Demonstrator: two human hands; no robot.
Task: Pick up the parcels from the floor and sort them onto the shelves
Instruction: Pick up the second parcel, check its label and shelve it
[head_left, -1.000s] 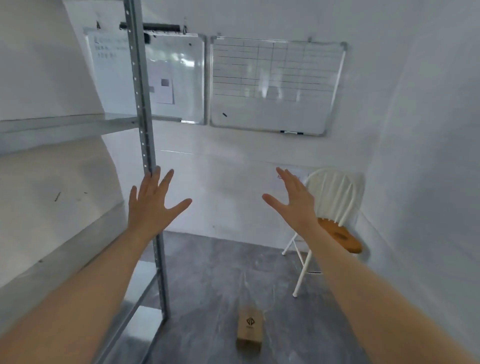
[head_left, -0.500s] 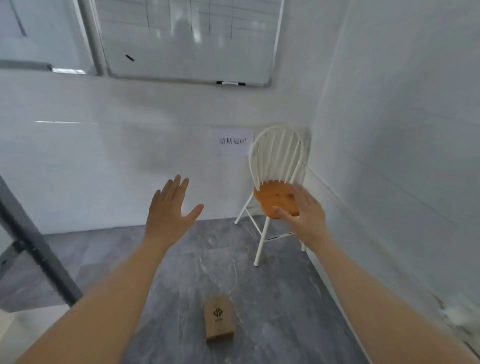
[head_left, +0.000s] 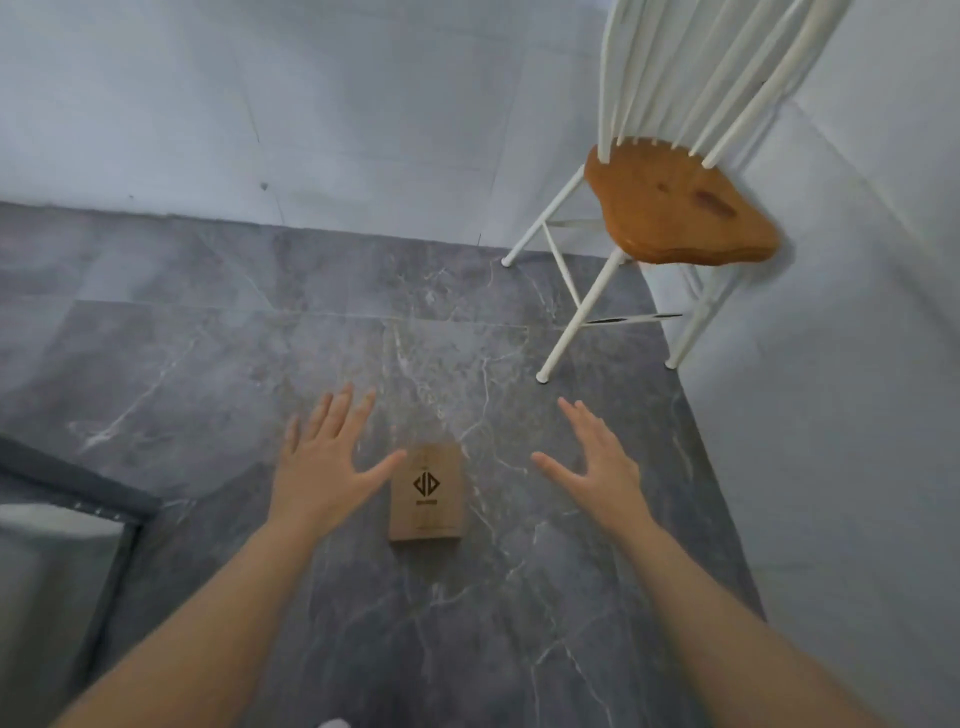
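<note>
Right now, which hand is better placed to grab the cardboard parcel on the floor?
Left, probably. The left hand is open with its thumb tip almost at the brown cardboard parcel's left edge. The right hand, also open, sits farther off with bare grey floor between them.

A small brown cardboard parcel (head_left: 427, 493) lies flat on the grey marbled floor (head_left: 208, 364); dark diamond logo faces up.
</note>
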